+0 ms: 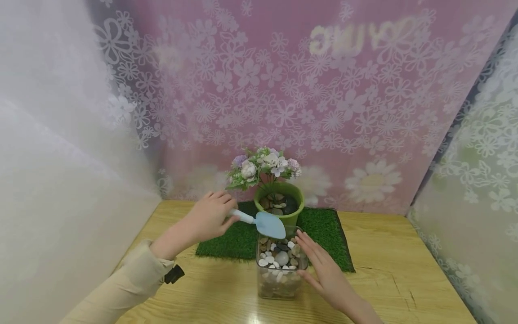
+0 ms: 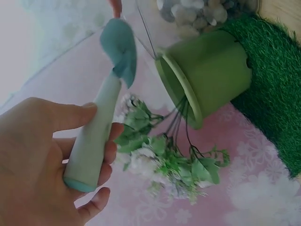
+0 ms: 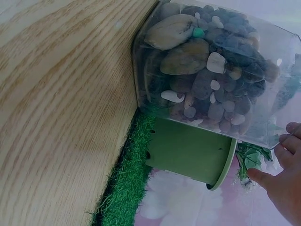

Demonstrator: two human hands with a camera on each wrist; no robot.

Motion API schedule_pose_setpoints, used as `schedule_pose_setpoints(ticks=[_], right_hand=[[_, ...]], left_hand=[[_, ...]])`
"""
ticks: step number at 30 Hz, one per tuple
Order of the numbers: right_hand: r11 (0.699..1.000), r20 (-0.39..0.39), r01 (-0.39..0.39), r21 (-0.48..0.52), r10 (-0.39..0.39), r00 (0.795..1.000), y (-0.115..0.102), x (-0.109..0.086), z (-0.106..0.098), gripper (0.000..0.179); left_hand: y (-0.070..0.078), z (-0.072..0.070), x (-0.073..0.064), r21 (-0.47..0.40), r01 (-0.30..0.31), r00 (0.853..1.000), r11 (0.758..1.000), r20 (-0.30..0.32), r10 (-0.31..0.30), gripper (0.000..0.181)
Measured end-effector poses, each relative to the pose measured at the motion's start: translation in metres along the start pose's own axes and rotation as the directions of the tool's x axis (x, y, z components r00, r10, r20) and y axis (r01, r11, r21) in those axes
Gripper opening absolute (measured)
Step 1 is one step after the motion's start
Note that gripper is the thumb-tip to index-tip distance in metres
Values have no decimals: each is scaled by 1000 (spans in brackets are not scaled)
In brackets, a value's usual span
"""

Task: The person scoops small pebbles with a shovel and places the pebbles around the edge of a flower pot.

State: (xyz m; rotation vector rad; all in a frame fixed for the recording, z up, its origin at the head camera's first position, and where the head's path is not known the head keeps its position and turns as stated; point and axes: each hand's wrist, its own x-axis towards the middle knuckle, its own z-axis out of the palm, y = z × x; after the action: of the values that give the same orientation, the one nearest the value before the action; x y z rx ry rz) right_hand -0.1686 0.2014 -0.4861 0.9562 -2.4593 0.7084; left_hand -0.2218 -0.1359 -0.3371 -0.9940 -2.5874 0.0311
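My left hand [image 1: 212, 213] grips the pale handle of a small garden trowel [image 1: 270, 225], fingers and thumb wrapped round it. The trowel's light-blue blade hangs over the back of a clear square container [image 1: 279, 291] and looks bare in the head view. Inside the container lie white, brown and grey pebbles [image 1: 282, 258]. With fairly straight fingers, my right hand [image 1: 323, 272] touches the container's right rim. Behind the container stands a green flowerpot [image 2: 214, 70] with stones in it. Artificial flowers [image 1: 265, 166] rise from the pot, leaning left.
A mat of artificial grass [image 1: 323, 225] lies under the pot, on a wooden table [image 1: 384, 279]. A pink flowered curtain [image 1: 283, 90] hangs behind, and pale sheets [image 1: 73, 135] close off the left and right sides.
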Motion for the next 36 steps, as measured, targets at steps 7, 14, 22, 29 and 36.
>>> schedule_pose_setpoints(ticks=[7,14,22,29,36], right_hand=[[1000,18,-25,-12,25,1000,1,0,1,83],[1000,22,-20,-20,20,1000,1,-1,1,83],[1000,15,-12,-18,13,1000,2,-2,3,82],[1000,-15,3,-8,-3,1000,2,-1,4,84],[1000,6,-12,3,12,1000,4,-2,4,82]], left_hand=[[18,0,7,159,-162,986,974,-19,166,21],[43,0,23,336,-259,966,905,74,249,23],[57,-3,31,395,-309,951,865,149,272,24],[52,2,31,313,-323,945,893,163,284,23],[34,18,23,155,-264,960,952,139,243,22]])
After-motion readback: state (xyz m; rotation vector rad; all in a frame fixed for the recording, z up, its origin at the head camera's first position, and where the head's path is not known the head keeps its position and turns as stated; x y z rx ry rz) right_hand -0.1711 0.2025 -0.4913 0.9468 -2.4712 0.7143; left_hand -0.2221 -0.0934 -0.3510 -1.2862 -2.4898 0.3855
